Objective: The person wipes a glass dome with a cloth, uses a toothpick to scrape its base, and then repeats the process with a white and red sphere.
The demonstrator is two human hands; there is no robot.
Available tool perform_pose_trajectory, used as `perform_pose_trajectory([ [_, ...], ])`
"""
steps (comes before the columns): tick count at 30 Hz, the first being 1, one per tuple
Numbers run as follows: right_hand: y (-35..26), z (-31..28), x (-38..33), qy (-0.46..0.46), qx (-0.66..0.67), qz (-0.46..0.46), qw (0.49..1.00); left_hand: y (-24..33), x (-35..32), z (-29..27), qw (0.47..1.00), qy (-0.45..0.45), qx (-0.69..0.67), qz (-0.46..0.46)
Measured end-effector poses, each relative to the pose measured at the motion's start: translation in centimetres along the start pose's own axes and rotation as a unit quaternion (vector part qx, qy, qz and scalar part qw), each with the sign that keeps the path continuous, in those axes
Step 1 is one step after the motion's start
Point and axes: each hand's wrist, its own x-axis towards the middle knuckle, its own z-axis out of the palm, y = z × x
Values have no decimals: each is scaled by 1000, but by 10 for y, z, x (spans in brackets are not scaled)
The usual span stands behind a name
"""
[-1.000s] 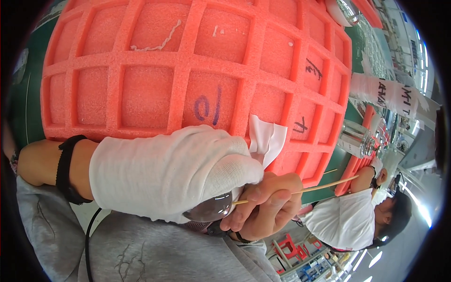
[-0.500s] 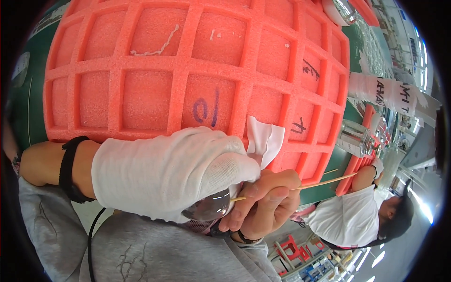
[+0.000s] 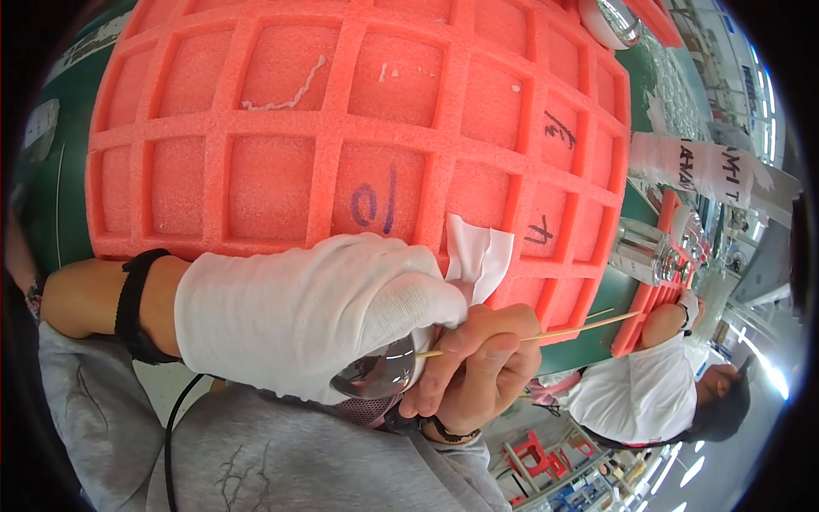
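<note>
My left hand [image 3: 316, 311], in a white cloth glove, is closed around a small round shiny glass piece [image 3: 381, 375] and a scrap of white tissue [image 3: 478, 260] that sticks up past the fingers. My right hand [image 3: 478, 367] is bare and pinches a thin wooden stick [image 3: 567, 331] that points to the right, with its near end at the glass piece. Both hands are pressed together just below a big orange foam tray [image 3: 358, 136] with square pockets, some marked in pen.
The tray lies on a green table [image 3: 43, 196]. Another person in a white shirt [image 3: 648, 397] works at the right beside a second orange tray [image 3: 657, 290] and clear glass items [image 3: 644, 247]. Shelves with red and blue parts [image 3: 572, 474] stand below.
Both hands stay locked together with only small shifts. The person at the right has moved a little.
</note>
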Motion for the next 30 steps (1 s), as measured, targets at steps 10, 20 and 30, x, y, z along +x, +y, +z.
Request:
perform_pose_trajectory([
  [10, 8, -17, 0, -91, -26, -66, 993, -3, -3, -1, 999, -28, 17, 15],
  [20, 11, -27, -2, -124, -107, -193, 967, 20, 7, -19, 971, -53, 232, 31],
  [30, 2, -47, -12, -81, -345, -335, 873, 22, 2, -7, 959, -120, 249, 61],
])
